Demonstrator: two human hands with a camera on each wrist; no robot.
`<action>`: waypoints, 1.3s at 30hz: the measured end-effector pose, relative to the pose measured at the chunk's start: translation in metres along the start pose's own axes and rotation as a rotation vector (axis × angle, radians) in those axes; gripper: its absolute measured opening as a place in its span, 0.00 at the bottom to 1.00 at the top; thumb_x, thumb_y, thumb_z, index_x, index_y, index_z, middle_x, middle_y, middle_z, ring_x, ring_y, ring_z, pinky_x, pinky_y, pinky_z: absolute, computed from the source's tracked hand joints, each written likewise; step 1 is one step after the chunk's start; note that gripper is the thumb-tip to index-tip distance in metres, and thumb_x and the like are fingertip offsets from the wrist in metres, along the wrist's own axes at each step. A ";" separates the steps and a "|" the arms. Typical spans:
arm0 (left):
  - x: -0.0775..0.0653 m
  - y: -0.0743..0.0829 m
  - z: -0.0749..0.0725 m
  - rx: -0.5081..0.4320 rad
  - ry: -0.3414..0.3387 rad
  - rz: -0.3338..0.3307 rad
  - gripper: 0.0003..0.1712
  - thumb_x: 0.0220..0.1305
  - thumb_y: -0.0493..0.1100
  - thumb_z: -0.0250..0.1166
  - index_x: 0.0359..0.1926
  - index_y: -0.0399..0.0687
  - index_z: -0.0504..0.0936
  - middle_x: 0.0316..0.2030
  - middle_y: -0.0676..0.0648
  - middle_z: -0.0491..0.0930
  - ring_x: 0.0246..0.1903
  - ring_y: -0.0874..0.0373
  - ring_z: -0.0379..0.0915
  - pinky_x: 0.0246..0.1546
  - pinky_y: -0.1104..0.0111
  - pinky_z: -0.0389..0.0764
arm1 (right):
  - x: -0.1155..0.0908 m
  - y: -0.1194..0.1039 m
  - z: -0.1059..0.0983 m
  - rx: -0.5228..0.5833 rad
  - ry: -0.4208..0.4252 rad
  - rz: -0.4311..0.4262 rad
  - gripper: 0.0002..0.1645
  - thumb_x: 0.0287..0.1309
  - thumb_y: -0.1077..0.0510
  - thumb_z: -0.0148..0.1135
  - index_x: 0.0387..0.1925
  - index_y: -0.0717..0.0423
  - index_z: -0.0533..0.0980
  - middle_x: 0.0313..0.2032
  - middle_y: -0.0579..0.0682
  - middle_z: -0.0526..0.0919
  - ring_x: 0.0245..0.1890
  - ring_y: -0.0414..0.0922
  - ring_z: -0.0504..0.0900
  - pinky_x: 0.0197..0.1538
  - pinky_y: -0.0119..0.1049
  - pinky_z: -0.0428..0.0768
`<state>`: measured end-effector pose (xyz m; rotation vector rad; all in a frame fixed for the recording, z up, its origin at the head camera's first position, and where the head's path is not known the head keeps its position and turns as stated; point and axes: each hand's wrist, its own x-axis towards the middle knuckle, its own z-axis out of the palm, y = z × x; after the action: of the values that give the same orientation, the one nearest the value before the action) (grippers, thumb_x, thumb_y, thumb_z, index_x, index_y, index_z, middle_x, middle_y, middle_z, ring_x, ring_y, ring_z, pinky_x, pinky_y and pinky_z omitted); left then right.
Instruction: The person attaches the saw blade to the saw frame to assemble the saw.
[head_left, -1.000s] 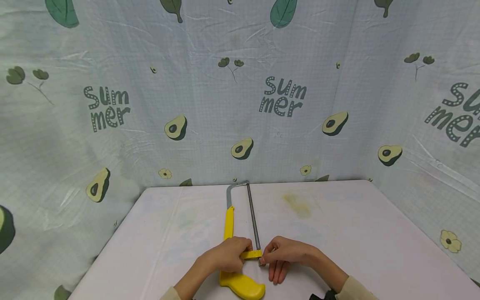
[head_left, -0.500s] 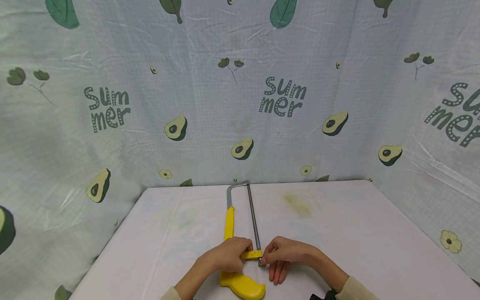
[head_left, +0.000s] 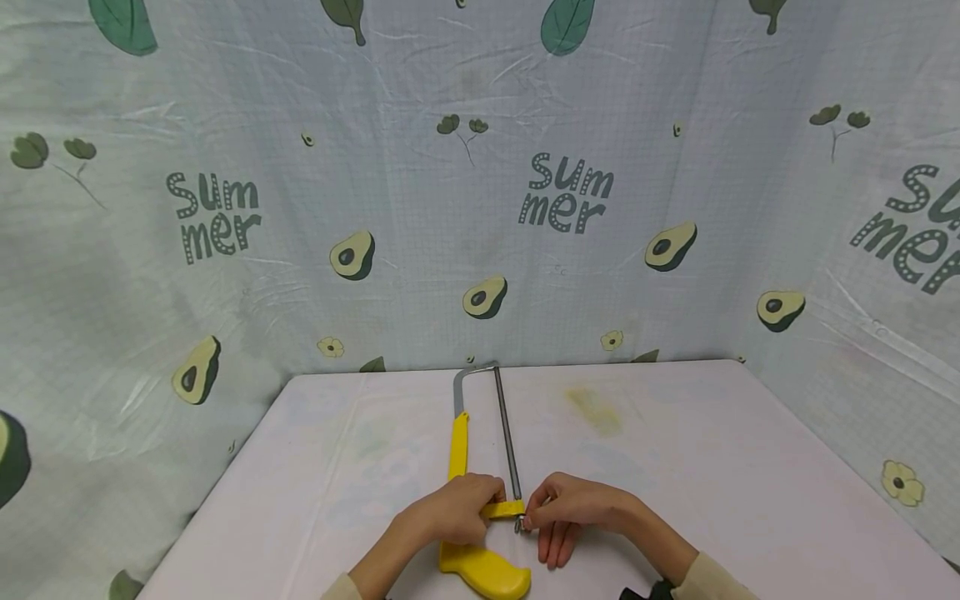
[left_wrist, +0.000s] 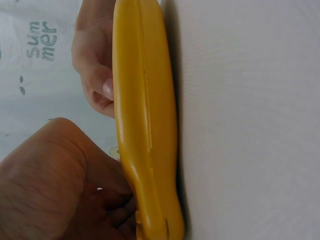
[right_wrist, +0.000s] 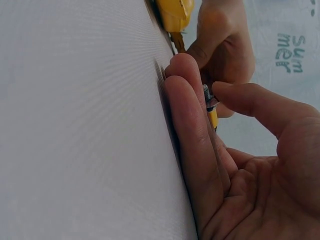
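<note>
A hacksaw (head_left: 489, 573) with a yellow handle and a grey metal bow lies flat on the table, its bow end pointing away. My left hand (head_left: 459, 508) grips the yellow frame just ahead of the handle, beside the short yellow crosspiece (head_left: 504, 509). At the near end of the dark blade (head_left: 506, 433), my right hand (head_left: 579, 507) pinches a small metal wing nut (head_left: 519, 525) between thumb and index finger. The right wrist view shows that hand's other fingers (right_wrist: 192, 120) resting along the table. Large in the left wrist view is the handle (left_wrist: 145, 100).
The white-covered table (head_left: 675, 458) reaches back to a hanging sheet (head_left: 405, 167) printed with avocados and "summer". Another printed sheet side stands at the right. A dark strap (head_left: 652, 592) shows at my right wrist.
The small wing nut looks turned a little, with my right thumb and finger shifting slightly on it. My left hand and the hacksaw stay in place.
</note>
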<state>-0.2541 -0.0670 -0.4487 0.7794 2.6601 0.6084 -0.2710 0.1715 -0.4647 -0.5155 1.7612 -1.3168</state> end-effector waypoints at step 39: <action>0.001 -0.001 0.001 0.008 0.013 0.014 0.19 0.47 0.32 0.67 0.40 0.56 0.79 0.30 0.59 0.74 0.32 0.66 0.67 0.38 0.73 0.72 | 0.001 0.002 -0.001 0.007 0.005 -0.019 0.15 0.66 0.54 0.62 0.43 0.63 0.82 0.24 0.51 0.87 0.20 0.39 0.87 0.26 0.31 0.84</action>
<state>-0.2549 -0.0669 -0.4502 0.7997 2.6728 0.6083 -0.2716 0.1718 -0.4665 -0.5273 1.7591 -1.3376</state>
